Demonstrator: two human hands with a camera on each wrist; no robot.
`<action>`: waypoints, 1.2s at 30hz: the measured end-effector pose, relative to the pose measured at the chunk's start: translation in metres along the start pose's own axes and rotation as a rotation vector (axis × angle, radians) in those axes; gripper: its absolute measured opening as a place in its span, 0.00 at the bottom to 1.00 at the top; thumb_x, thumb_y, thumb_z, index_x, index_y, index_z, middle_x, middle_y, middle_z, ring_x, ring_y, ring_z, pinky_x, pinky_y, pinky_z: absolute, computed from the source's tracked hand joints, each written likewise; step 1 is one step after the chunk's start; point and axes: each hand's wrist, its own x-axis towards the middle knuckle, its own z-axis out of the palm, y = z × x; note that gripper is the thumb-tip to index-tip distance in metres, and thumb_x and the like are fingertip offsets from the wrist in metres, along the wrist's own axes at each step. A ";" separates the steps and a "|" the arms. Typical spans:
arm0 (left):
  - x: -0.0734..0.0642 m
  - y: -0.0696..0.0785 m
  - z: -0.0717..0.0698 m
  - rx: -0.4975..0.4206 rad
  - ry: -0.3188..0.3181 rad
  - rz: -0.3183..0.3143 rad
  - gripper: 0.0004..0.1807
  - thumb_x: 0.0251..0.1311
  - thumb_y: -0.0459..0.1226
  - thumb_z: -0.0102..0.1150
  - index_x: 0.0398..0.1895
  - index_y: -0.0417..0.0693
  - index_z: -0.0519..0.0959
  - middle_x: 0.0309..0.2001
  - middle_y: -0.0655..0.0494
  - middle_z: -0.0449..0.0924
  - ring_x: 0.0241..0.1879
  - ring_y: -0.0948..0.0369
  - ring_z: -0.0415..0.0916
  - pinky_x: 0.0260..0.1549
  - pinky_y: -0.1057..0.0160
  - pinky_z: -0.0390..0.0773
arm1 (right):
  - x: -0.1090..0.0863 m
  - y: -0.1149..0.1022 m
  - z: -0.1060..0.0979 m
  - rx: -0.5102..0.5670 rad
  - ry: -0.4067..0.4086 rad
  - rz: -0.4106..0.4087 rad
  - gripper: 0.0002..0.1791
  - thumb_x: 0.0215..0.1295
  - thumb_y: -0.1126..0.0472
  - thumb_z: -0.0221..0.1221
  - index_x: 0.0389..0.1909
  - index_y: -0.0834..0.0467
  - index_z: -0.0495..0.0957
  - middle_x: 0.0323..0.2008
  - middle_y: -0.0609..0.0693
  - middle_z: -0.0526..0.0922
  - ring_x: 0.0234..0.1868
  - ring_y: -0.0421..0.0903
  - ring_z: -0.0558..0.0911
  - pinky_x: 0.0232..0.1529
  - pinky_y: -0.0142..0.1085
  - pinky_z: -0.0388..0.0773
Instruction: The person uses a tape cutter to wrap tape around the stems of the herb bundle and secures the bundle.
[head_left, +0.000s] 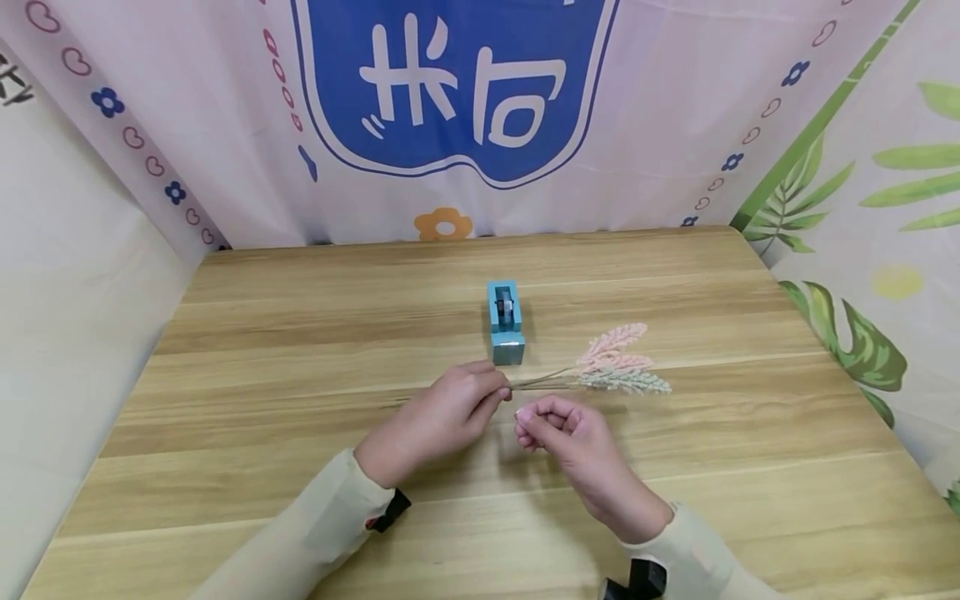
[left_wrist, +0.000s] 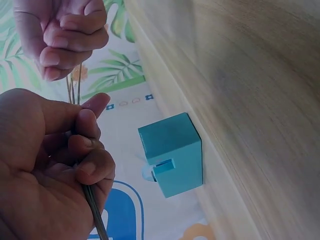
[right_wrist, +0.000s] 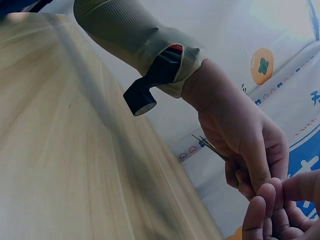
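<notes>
My left hand grips a bundle of thin stems, its fingers curled round them in the left wrist view. The stems lead right to artificial flower sprigs, pink ones and a pale green one, lying sideways above the wood. Close to the left fingertips is my right hand, thumb against the curled index finger. I cannot tell whether anything thin is pinched there. Just beyond the left hand stands a blue tape dispenser, with a tape roll seated in its top.
The wooden table runs under both hands. A printed cloth backdrop rises at its far edge, and a leaf-patterned cloth hangs at the right. A black wrist camera is strapped at the left cuff.
</notes>
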 end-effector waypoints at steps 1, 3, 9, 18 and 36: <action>0.000 0.000 0.000 -0.011 0.001 -0.009 0.07 0.75 0.32 0.58 0.42 0.40 0.85 0.37 0.52 0.84 0.35 0.63 0.74 0.36 0.67 0.79 | 0.000 0.001 0.000 -0.001 0.001 0.005 0.03 0.72 0.68 0.61 0.41 0.65 0.80 0.32 0.44 0.88 0.35 0.38 0.85 0.44 0.29 0.84; 0.000 0.000 0.000 -0.028 0.007 -0.021 0.07 0.75 0.32 0.58 0.42 0.41 0.85 0.36 0.53 0.83 0.34 0.64 0.73 0.36 0.68 0.78 | 0.001 0.002 -0.001 -0.004 0.002 0.012 0.03 0.72 0.68 0.61 0.41 0.66 0.80 0.32 0.45 0.88 0.36 0.38 0.85 0.44 0.29 0.84; 0.001 0.000 0.000 -0.065 0.016 -0.032 0.08 0.77 0.33 0.56 0.42 0.41 0.85 0.33 0.57 0.81 0.31 0.65 0.71 0.33 0.69 0.76 | 0.007 0.009 -0.004 -0.031 0.017 0.026 0.07 0.72 0.67 0.62 0.43 0.69 0.80 0.33 0.46 0.88 0.36 0.40 0.86 0.43 0.30 0.84; 0.002 -0.001 -0.001 -0.109 0.012 -0.040 0.09 0.76 0.33 0.56 0.42 0.40 0.85 0.31 0.56 0.80 0.29 0.65 0.69 0.31 0.70 0.74 | 0.021 0.017 -0.008 -0.059 0.033 0.030 0.09 0.74 0.67 0.60 0.45 0.72 0.79 0.32 0.46 0.87 0.35 0.39 0.84 0.42 0.30 0.84; -0.002 -0.004 0.002 -0.185 0.076 -0.038 0.04 0.72 0.30 0.59 0.38 0.44 0.83 0.31 0.54 0.85 0.27 0.68 0.70 0.27 0.71 0.74 | 0.036 0.021 -0.010 -0.089 0.033 0.059 0.12 0.75 0.67 0.59 0.50 0.74 0.78 0.33 0.47 0.88 0.36 0.39 0.85 0.43 0.30 0.84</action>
